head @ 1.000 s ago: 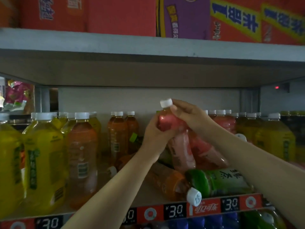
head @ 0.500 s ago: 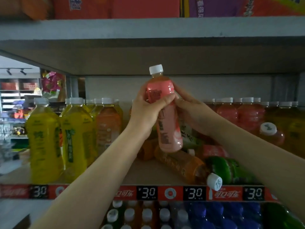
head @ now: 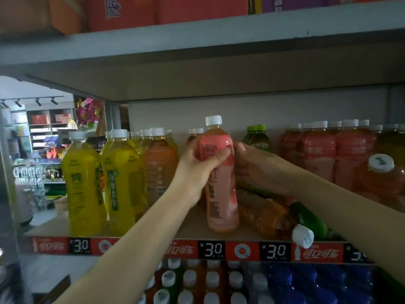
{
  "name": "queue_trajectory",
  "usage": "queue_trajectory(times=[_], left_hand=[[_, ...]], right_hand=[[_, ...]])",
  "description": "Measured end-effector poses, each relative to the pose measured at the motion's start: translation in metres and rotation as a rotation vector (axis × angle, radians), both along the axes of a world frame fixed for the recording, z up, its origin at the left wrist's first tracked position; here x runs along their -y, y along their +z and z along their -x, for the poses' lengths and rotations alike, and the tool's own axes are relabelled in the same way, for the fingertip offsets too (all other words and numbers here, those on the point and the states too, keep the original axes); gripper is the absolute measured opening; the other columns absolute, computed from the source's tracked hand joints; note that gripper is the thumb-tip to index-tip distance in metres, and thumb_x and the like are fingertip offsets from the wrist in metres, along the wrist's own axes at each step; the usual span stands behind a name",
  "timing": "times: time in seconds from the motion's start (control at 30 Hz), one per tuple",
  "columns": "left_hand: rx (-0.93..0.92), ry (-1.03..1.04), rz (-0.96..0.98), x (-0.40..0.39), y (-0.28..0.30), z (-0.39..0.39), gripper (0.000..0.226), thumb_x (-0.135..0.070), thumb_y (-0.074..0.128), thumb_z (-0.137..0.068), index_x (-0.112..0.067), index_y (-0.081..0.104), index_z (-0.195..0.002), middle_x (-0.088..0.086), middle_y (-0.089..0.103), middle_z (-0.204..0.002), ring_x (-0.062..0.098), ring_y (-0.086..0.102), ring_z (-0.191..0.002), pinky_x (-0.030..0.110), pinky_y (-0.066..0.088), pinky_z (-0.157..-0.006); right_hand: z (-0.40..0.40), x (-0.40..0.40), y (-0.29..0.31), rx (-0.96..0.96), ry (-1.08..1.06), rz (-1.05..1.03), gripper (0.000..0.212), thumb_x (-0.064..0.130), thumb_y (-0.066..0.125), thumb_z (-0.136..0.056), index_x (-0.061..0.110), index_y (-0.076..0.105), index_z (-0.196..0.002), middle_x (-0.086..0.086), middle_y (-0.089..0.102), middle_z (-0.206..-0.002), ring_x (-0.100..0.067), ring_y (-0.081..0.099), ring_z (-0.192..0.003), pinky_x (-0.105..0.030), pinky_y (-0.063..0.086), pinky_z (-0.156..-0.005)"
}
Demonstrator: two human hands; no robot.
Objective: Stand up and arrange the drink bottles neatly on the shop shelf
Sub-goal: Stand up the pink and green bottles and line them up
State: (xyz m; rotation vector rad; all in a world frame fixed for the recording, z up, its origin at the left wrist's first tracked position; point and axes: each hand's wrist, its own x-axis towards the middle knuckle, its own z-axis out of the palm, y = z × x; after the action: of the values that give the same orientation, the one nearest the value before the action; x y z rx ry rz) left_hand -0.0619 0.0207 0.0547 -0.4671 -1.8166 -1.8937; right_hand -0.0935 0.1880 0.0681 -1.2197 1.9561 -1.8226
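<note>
On the shelf below, nearest the camera, rows of white and blue bottle caps (head: 235,279) were seen from above. Above them, a red price strip (head: 241,251) marked 3.0 was fixed along the front edge of the shop shelf (head: 192,229). An orange bottle (head: 269,216) was lying on its side at the front right, its white cap reaching over the edge, and a green bottle (head: 311,220) was laid just beside it.

A pink bottle (head: 221,183) was stood upright on the shelf, near the front and about in the middle. Its upper part was gripped by the left hand (head: 197,163), whose fingers (head: 219,155) were curled round the shoulder of the bottle. The right hand (head: 260,167) was placed against the bottle's right side; it could not be told if its fingers were closed round it.

To the left, yellow bottles (head: 103,181) were standing upright. Further back on the right, a row of pink bottles (head: 328,154) was lined up, and cartons (head: 166,7) were kept on the shelf above.
</note>
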Motion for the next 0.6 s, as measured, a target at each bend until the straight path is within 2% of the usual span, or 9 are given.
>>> queue_trajectory(times=[0.1,0.2,0.27,0.37,0.43,0.47,0.53,0.6], left_hand=[[0.037,-0.037,0.019,0.001,-0.01,0.003,0.061,-0.047,0.079,-0.054,-0.043,0.06,-0.112,-0.012,0.071,-0.103,0.016,0.063,-0.104,0.039,0.051,-0.086],[0.056,-0.088,0.064,-0.001,-0.014,0.009,0.078,-0.05,0.075,-0.061,-0.04,0.046,-0.132,-0.005,0.065,-0.119,0.019,0.06,-0.111,0.045,0.049,-0.093],[0.077,-0.147,0.046,-0.003,-0.015,0.01,0.075,-0.05,0.07,-0.067,-0.039,0.042,-0.136,-0.002,0.063,-0.123,0.019,0.061,-0.111,0.041,0.052,-0.091],[0.191,-0.264,-0.105,0.002,-0.015,0.013,0.058,-0.058,0.054,-0.075,-0.027,0.055,-0.124,0.001,0.07,-0.111,0.018,0.067,-0.1,0.038,0.052,-0.084],[0.33,-0.202,-0.194,0.008,-0.016,0.018,0.058,-0.068,0.044,-0.073,-0.024,0.064,-0.106,0.002,0.073,-0.098,0.02,0.069,-0.092,0.04,0.05,-0.083],[0.379,-0.13,-0.198,0.011,-0.018,0.023,0.057,-0.069,0.04,-0.076,-0.025,0.067,-0.101,0.003,0.073,-0.099,0.022,0.067,-0.095,0.043,0.048,-0.088],[0.414,-0.008,-0.169,0.013,-0.024,0.029,0.044,-0.06,0.039,-0.088,-0.029,0.07,-0.096,0.003,0.067,-0.114,0.025,0.059,-0.109,0.05,0.04,-0.1],[0.39,0.106,-0.076,0.011,-0.032,0.032,0.031,-0.049,0.043,-0.092,-0.034,0.068,-0.099,-0.001,0.061,-0.126,0.023,0.054,-0.116,0.047,0.037,-0.105]], right_hand=[[0.001,-0.002,-0.012,-0.02,-0.042,-0.016,0.047,0.034,0.046,-0.091,0.023,0.043,-0.136,-0.006,0.062,-0.124,-0.021,0.06,-0.114,-0.032,0.051,-0.092],[0.003,-0.005,-0.017,-0.065,-0.124,-0.053,0.059,0.03,0.059,-0.083,0.025,0.039,-0.138,-0.003,0.062,-0.124,-0.015,0.061,-0.112,-0.032,0.05,-0.094],[0.001,-0.005,-0.018,-0.085,-0.153,-0.077,0.066,0.028,0.066,-0.076,0.025,0.04,-0.137,-0.002,0.062,-0.124,-0.014,0.061,-0.112,-0.035,0.049,-0.096],[-0.003,0.004,-0.022,-0.203,-0.243,-0.15,0.06,0.037,0.073,-0.064,0.033,0.051,-0.119,0.007,0.066,-0.111,-0.005,0.064,-0.101,-0.025,0.053,-0.085],[-0.003,0.01,-0.024,-0.239,-0.316,-0.17,0.058,0.043,0.075,-0.057,0.034,0.055,-0.111,0.009,0.068,-0.105,-0.006,0.064,-0.098,-0.028,0.053,-0.084],[-0.003,0.012,-0.025,-0.234,-0.34,-0.165,0.061,0.044,0.076,-0.055,0.032,0.056,-0.111,0.008,0.068,-0.105,-0.008,0.064,-0.098,-0.031,0.053,-0.085],[-0.003,0.011,-0.027,-0.21,-0.354,-0.126,0.07,0.048,0.077,-0.047,0.028,0.058,-0.111,0.005,0.069,-0.103,-0.012,0.065,-0.097,-0.034,0.053,-0.084],[-0.003,0.007,-0.03,-0.196,-0.333,-0.063,0.067,0.049,0.077,-0.042,0.03,0.061,-0.105,0.005,0.072,-0.099,-0.012,0.067,-0.094,-0.033,0.055,-0.081]])
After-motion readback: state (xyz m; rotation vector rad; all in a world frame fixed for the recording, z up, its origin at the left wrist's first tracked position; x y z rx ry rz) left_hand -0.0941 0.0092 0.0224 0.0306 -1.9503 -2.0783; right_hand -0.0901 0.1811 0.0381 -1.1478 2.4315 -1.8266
